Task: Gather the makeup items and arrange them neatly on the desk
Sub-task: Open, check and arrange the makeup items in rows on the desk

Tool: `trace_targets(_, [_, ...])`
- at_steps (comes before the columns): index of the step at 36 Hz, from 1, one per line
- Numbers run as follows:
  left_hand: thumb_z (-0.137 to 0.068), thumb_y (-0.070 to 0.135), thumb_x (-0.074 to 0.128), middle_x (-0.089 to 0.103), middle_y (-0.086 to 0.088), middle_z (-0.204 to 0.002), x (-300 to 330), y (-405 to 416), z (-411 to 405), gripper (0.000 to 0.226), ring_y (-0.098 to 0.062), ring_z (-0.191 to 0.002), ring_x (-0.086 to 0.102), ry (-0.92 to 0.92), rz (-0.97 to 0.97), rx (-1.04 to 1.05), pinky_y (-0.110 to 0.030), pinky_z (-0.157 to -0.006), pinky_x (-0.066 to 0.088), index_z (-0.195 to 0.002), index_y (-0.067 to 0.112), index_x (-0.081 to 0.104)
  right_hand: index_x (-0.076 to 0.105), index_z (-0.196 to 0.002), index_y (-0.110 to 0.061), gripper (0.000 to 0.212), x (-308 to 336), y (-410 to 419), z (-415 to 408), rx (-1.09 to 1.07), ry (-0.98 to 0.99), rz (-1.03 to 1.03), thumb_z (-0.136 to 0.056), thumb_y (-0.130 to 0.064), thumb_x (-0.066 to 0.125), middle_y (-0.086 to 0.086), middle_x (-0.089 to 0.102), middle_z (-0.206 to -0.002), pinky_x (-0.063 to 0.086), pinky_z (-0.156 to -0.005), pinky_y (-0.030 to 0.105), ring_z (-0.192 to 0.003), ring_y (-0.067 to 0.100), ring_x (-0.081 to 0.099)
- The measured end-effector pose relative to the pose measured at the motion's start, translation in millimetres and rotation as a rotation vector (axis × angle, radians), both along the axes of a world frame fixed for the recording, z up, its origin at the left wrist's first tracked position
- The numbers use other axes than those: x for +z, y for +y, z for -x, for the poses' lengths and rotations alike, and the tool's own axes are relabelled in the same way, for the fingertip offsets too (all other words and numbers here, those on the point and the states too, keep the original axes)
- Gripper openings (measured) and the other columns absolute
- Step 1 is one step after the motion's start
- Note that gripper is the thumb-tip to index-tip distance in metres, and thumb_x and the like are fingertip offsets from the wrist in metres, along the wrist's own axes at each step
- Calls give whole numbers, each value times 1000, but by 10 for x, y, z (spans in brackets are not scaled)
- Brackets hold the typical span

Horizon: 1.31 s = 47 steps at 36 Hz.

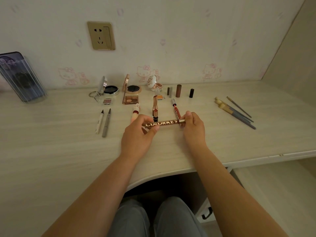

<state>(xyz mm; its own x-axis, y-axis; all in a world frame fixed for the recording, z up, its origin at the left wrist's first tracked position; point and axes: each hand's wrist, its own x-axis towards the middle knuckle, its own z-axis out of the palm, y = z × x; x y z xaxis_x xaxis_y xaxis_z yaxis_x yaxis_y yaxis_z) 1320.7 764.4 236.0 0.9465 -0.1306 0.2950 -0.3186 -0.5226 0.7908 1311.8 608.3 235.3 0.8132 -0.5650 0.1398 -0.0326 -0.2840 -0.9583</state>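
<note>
A brown lip gloss tube with gold lettering lies sideways just above the pale desk. My left hand grips its left end and my right hand pinches its gold cap end. Behind it stand a rose-gold lipstick, a pink lipstick and a red lip tube. Two eyeliner pens lie to the left. Three open compacts and small eyeshadow pans line the wall side. Several loose caps stand at the back right.
Several makeup brushes lie at the right of the desk. A clear ribbed holder stands at the far left by the wall. A wall socket sits above. The desk's curved front edge is over my knees.
</note>
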Motion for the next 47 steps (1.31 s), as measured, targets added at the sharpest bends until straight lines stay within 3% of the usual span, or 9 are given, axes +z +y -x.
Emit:
trace_targets(3, [-85, 41, 62, 56, 11, -78, -30, 11, -24, 13, -3, -67, 51, 8, 4, 12, -22, -60, 40, -85, 29, 57, 54, -86, -12, 34, 2, 3, -10, -19, 6, -1, -102, -30, 29, -2, 48, -71, 35, -59, 20, -65, 7, 41])
trace_targets(8, [-84, 56, 51, 63, 0, -72, -75, 40, -72, 40, -17, -69, 59, 62, 40, 37, -32, -68, 47, -75, 19, 63, 53, -87, -11, 35, 7, 2, -2, -20, -3, 5, -103, -30, 29, 1, 50, -74, 35, -58, 19, -66, 7, 43])
trace_targets(14, [-85, 32, 65, 53, 13, -82, -31, 34, -57, 16, -2, -66, 49, 63, 128, -6, -16, -63, 40, -97, 34, 54, 53, -87, -13, 33, 28, 6, 1, -57, 15, -27, -103, -30, 29, -2, 47, -72, 34, -57, 19, -65, 7, 41])
trace_targets(18, [-87, 35, 62, 56, 12, -76, -40, 38, -73, 8, -6, -67, 53, 67, 162, 2, -19, -64, 42, -82, 33, 56, 53, -87, -13, 34, 28, 10, 6, -62, 14, -32, -103, -30, 29, -2, 46, -72, 33, -57, 19, -65, 6, 41])
trace_targets(24, [-87, 50, 53, 58, 7, -63, -68, 39, -84, 37, -9, -61, 53, 89, 186, 59, -23, -62, 42, -76, 15, 61, 54, -90, -12, 34, 30, 11, 10, -53, 24, -39, -103, -30, 28, -2, 46, -73, 34, -57, 18, -65, 7, 40])
trace_targets(27, [-85, 49, 57, 61, 7, -75, -68, 44, -91, 24, -9, -67, 55, 85, 194, 32, -25, -68, 45, -87, 25, 61, 54, -90, -13, 34, 34, 12, 10, -62, 25, -50, -103, -31, 28, -2, 46, -73, 34, -58, 19, -66, 7, 40])
trace_targets(31, [-86, 33, 63, 55, 14, -81, -33, 42, -61, 10, -2, -69, 50, 57, 177, -25, -14, -63, 39, -91, 36, 55, 54, -89, -13, 33, 33, 17, 5, -64, 25, -51, -103, -31, 29, -3, 45, -72, 34, -57, 19, -65, 7, 40])
trace_targets(40, [-89, 47, 51, 58, 6, -65, -29, 29, -61, 33, -7, -60, 53, 102, 211, 48, -19, -62, 41, -76, 18, 58, 53, -89, -13, 34, 32, 10, 18, -57, 15, -51, -103, -32, 29, -3, 46, -72, 35, -59, 19, -66, 6, 41])
trace_targets(47, [-85, 39, 63, 59, 11, -86, -20, 46, -48, 10, -4, -72, 56, 104, 182, -84, -18, -70, 44, -91, 37, 56, 54, -88, -13, 34, 26, 6, 19, -53, 0, -40, -103, -31, 29, -3, 47, -73, 34, -58, 19, -66, 7, 41])
